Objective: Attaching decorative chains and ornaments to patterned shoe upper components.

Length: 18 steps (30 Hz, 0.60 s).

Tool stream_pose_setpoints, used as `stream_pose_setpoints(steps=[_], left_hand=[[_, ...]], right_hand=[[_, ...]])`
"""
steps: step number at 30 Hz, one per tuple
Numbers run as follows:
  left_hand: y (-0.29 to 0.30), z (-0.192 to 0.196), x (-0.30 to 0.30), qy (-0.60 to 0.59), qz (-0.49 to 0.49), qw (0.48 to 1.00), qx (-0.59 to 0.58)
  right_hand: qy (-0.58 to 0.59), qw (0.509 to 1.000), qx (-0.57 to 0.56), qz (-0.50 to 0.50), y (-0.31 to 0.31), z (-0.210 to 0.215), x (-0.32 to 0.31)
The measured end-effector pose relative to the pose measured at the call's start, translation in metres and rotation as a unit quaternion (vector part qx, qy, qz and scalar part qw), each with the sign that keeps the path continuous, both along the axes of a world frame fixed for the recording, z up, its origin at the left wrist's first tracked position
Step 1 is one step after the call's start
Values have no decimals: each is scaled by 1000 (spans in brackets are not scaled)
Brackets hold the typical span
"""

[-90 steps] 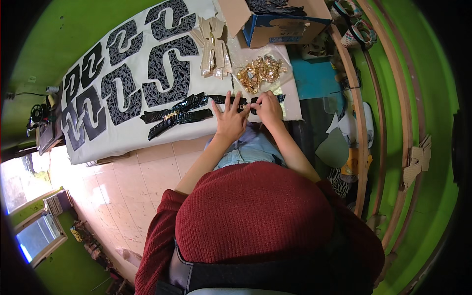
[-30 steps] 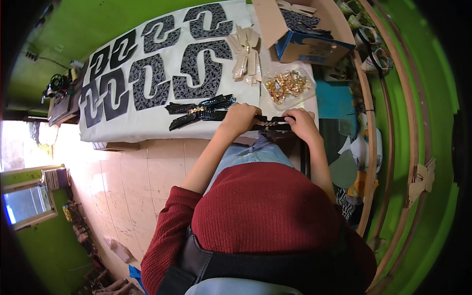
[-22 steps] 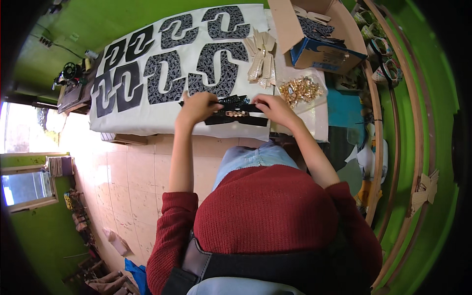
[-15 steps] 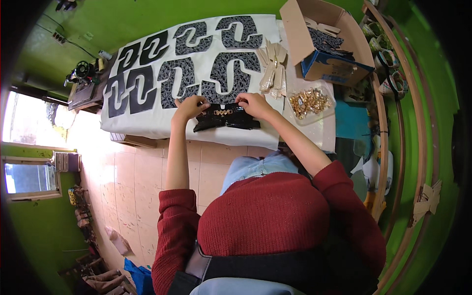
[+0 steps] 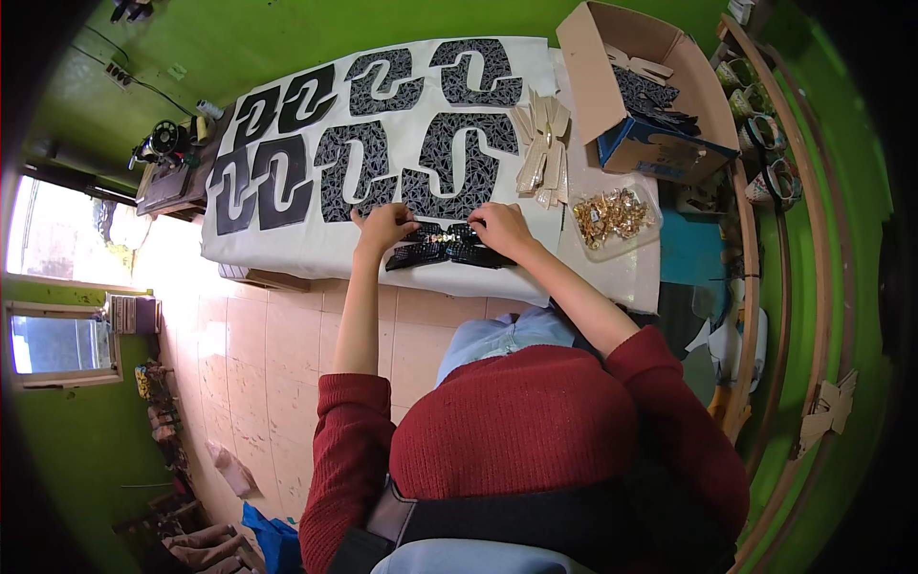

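Observation:
A glossy black textured strap piece (image 5: pixel 483 255), pinched in at the middle like a bow, lies at the table's near edge. A gold chain-like ornament (image 5: pixel 441 237) crosses its narrow middle. My left hand (image 5: pixel 384 230) grips the piece's upper left edge between thumb and fingers. With bent fingers, my right hand (image 5: pixel 501 230) pinches its upper right edge. Just beyond my hands lie flat S-shaped cut pieces (image 5: pixel 486 142), some patterned black and grey, others plain black.
A white cloth (image 5: pixel 316 256) covers the table. To the right are beige bow-shaped strap pieces (image 5: pixel 543 153), a clear tub of gold ornaments (image 5: pixel 612 225) and an open cardboard box (image 5: pixel 588 72) holding more pieces. A sewing machine (image 5: pixel 164 139) stands at the far left; wooden rails (image 5: pixel 824 287) run along the right wall.
The whole view has shifted slightly. Both hands keep their hold while the strap piece turns from flatter to more bow-shaped, its near part raised and the ornament tilted.

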<state>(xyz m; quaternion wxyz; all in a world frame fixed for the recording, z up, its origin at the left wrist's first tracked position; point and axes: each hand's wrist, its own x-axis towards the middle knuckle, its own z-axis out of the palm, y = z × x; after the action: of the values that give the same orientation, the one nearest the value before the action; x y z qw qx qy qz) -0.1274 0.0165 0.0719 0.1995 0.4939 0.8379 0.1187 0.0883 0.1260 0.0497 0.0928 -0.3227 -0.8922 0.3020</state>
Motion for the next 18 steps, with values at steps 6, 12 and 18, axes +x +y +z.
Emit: stream_pose_setpoints(steps=[6,12,18], left_hand=[[-12,-6,2,-16,23,1000,5],[-15,-3,6,1,26,999,29],[-26,8,12,15,80,976,201]], right_hand=[[-5,995,93,35,-11,5,5],[41,994,102,7,-10,-4,8],[210,970,-78,-97,22,1,37]])
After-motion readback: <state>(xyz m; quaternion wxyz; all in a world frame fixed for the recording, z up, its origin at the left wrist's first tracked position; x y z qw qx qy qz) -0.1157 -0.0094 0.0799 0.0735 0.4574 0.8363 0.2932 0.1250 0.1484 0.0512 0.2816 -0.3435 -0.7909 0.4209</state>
